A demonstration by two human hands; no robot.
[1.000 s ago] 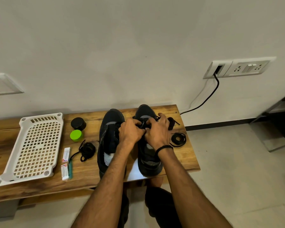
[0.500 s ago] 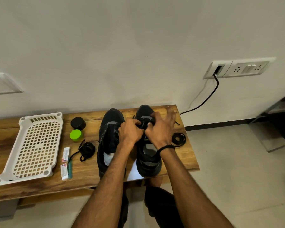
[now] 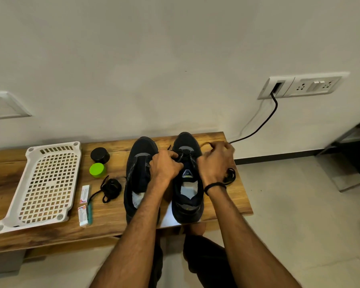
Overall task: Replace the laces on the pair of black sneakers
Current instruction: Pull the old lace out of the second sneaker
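Note:
Two black sneakers stand side by side, toes to the wall, on a wooden bench [image 3: 216, 206]. The left sneaker [image 3: 138, 173] has no lace that I can see. My left hand [image 3: 165, 166] pinches the lace at the eyelets of the right sneaker [image 3: 188, 196]. My right hand [image 3: 215, 161] is off that shoe's right side, fingers closed on a black lace end drawn out to the right. A bundled black lace [image 3: 110, 189] lies left of the shoes. Another coiled lace [image 3: 230, 176] lies right of them, partly hidden by my right hand.
A white perforated tray [image 3: 46, 186] lies at the bench's left. A black cap [image 3: 100, 155], a green cap [image 3: 97, 170] and two small packets [image 3: 84, 203] sit between tray and shoes. A black cable [image 3: 264, 123] runs from a wall socket past the bench's right end.
My right hand has moved from the right sneaker's eyelets out to the right, pulling the lace end with it. My left hand has stayed on the eyelets.

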